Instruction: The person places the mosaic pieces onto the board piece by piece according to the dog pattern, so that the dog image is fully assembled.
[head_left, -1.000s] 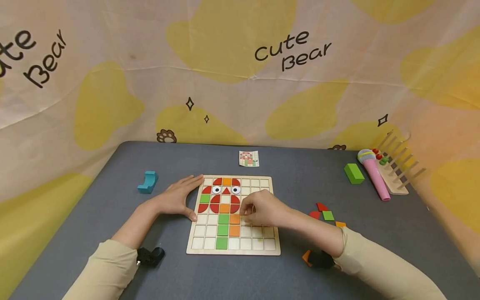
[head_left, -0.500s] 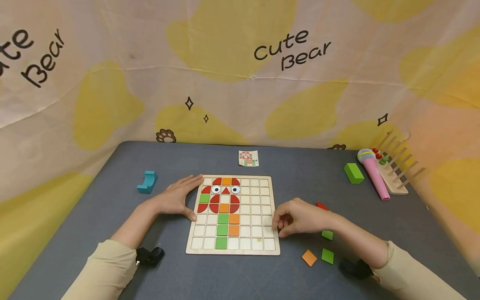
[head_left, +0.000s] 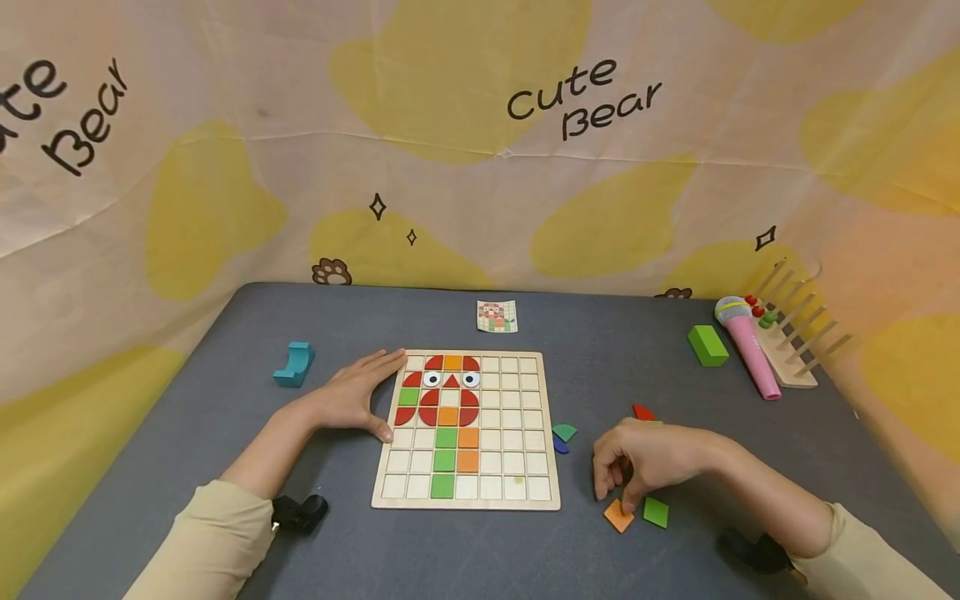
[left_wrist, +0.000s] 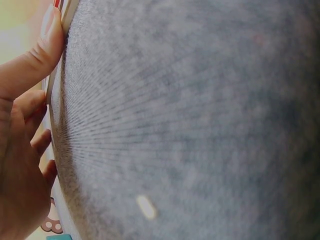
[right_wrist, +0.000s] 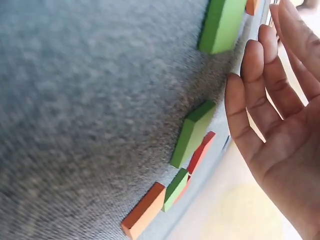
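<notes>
On the table lies a wooden grid board [head_left: 512, 502] with red, green and orange tiles and two eye tiles set in its cells. My left hand [head_left: 348, 400] rests at its left edge, fingers spread; in the left wrist view the thumb [left_wrist: 45, 45] touches the board's side. Right of the board, my right hand [head_left: 652, 457] is over loose tiles, fingers bent loosely, thumb tip at an orange square tile [head_left: 618, 517]. Whether it touches the tile I cannot tell. Beside it lies a green square tile [head_left: 656, 512]. The right wrist view shows the fingers [right_wrist: 255, 85] holding nothing.
Green [head_left: 565, 432] and blue [head_left: 561, 446] pieces lie by the board's right edge. A picture card [head_left: 497, 317] lies behind the board. Around are a teal block [head_left: 295, 365], a green block [head_left: 708, 346], a pink toy microphone [head_left: 750, 350] and a pegged wooden stand [head_left: 798, 367].
My right hand has moved from the board rightward and down to the loose tiles, uncovering the green and blue pieces by the board's edge. My left hand has stayed put.
</notes>
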